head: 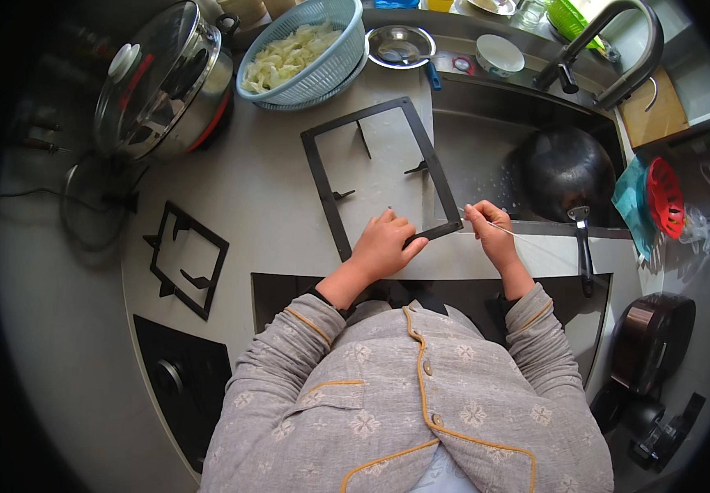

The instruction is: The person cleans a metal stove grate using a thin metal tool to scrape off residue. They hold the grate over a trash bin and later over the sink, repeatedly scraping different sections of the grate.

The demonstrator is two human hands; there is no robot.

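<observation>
A black square metal gas-stove grate [324, 175] with inward prongs lies tilted on the pale countertop, its right corner by the sink edge. My left hand [385, 243] grips the near bar of this grate, thumb in front and fingers behind. Close to the grate's near right corner, my right hand [490, 231] pinches a thin, pale rod or wire [518, 236] between thumb and fingers; its tip is near the corner, and whether it touches the metal I cannot tell. A second, smaller-looking black grate [219, 265] rests on the counter at the left.
Behind the grate stands a blue plastic basket [305, 58] of sliced pale vegetable. At right, the steel sink [472, 154] holds an upturned wok [567, 172], its handle over the front edge. A lidded glass-top pot [164, 92] stands back left, the black stove panel [185, 376] front left.
</observation>
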